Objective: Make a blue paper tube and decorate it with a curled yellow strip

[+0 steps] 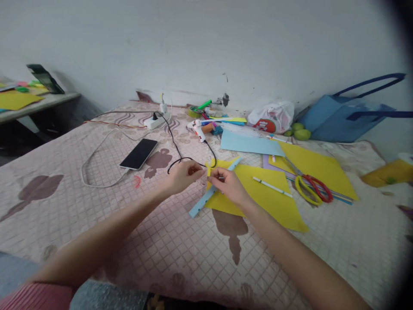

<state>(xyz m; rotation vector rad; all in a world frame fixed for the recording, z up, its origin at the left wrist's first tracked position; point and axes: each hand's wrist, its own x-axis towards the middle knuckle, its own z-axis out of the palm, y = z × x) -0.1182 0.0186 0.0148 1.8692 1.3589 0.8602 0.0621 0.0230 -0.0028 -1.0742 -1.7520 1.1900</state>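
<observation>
Near the middle of the table, my right hand (226,183) pinches a small yellow paper piece (208,171) above the left edge of a yellow sheet (258,185). Just left of that piece is my left hand (184,175), its fingers drawn together; whatever lies between the fingertips is too small to make out. A light blue strip (201,204) runs diagonally beneath my right hand, partly over the yellow sheet. On the sheet's right part rests a thin white stick with dark marks (272,187).
A white glue gun (196,129) with a black cord lies behind my hands. Scissors (311,189) and more coloured paper are on the right. A phone (138,154) with its cable lies left, near a power strip (155,122). A blue bag (338,118) stands back right.
</observation>
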